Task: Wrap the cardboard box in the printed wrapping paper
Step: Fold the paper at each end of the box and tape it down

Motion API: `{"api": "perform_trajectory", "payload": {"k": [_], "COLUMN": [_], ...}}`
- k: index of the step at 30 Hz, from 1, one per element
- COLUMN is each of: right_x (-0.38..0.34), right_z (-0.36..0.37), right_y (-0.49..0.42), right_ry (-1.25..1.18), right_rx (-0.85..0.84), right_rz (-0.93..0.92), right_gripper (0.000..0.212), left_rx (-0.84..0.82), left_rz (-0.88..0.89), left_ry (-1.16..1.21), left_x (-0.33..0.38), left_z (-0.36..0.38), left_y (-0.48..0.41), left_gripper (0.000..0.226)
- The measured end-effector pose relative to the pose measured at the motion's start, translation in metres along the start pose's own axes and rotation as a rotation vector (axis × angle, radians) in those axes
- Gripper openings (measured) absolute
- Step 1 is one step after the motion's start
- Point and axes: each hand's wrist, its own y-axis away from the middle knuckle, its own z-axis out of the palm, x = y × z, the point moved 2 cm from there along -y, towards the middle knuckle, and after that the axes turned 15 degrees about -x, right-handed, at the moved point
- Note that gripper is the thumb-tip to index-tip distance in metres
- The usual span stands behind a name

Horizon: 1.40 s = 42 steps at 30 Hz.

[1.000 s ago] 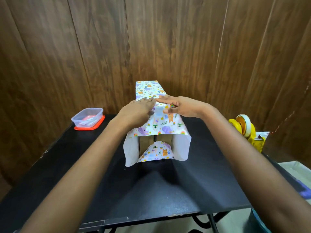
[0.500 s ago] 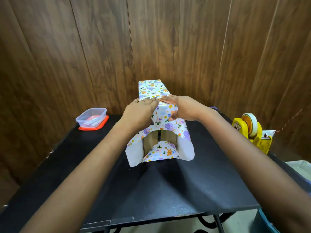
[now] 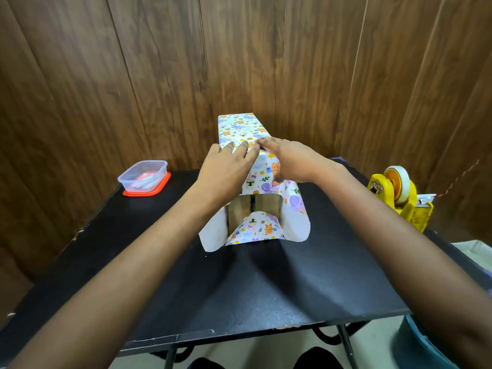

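Observation:
A long cardboard box (image 3: 266, 206) lies lengthwise on the black table (image 3: 239, 283), pointing away from me. Printed wrapping paper (image 3: 241, 126) with cartoon animals covers its top and sides. The near end stands open: brown cardboard shows between two white side flaps and a curled bottom flap (image 3: 255, 227). My left hand (image 3: 226, 169) lies flat on the paper along the top left edge. My right hand (image 3: 290, 162) presses flat on the top, fingers pointing left; the fingertips of both hands meet near the middle seam.
A clear plastic container (image 3: 143, 174) on a red lid sits at the table's far left. A yellow tape dispenser (image 3: 399, 193) with a tape roll stands at the right edge. A wood-panelled wall rises right behind the box.
Both hands slid a little farther along the top of the box while staying pressed on the paper. The box and flaps kept their places.

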Motion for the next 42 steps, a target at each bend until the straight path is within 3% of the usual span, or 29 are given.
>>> {"api": "perform_trajectory", "payload": {"k": [2,5,8,12,16,21,30,32,35,37,40,42], "right_x": [0.005,0.019,0.024,0.02,0.02,0.012,0.004,0.004,0.016,0.038,0.094,0.13], "right_z": [-0.001,0.008,0.026,0.033,0.022,0.006,0.001,0.005,0.008,0.013,0.031,0.046], "right_y": [0.005,0.018,0.018,0.01,0.01,0.002,0.002,0.006,0.021,0.035,0.057,0.076], "right_ry": [-0.34,-1.021,-1.278,-1.234,-1.16,-0.526,-0.145,-0.188,-0.763,-1.022,-0.93,-0.795], "right_rx": [-0.013,-0.073,-0.057,0.004,0.077,0.118,0.186,0.222,0.263,0.418,0.706,0.689], "right_rz": [-0.057,-0.233,-0.182,-0.087,-0.106,0.001,0.143,0.13,-0.057,-0.058,0.282,0.544], "right_gripper": [0.089,0.049,0.043,0.048,0.042,0.057,0.048,0.044,0.037,0.035,0.031,0.035], "left_rx": [0.004,0.008,0.017,0.016,0.018,0.008,0.012,0.016,0.009,0.012,0.028,0.031], "left_rz": [0.021,0.04,0.051,0.049,0.049,0.02,0.031,0.035,0.038,0.033,0.014,0.001], "left_ry": [-0.014,-0.022,-0.019,-0.016,-0.025,0.006,-0.006,-0.014,-0.018,-0.033,-0.031,-0.027], "left_x": [0.0,0.001,-0.001,-0.004,-0.006,-0.004,-0.003,-0.002,-0.003,-0.005,-0.004,-0.002], "left_z": [0.001,0.003,0.004,0.007,0.009,0.009,0.008,0.008,0.007,0.007,0.011,0.013], "left_y": [0.0,-0.001,-0.002,-0.004,-0.009,-0.008,-0.005,-0.004,-0.004,-0.003,0.0,0.0], "left_gripper": [0.091,0.09,0.088,0.09,0.09,0.09,0.09,0.09,0.088,0.087,0.087,0.086]}}
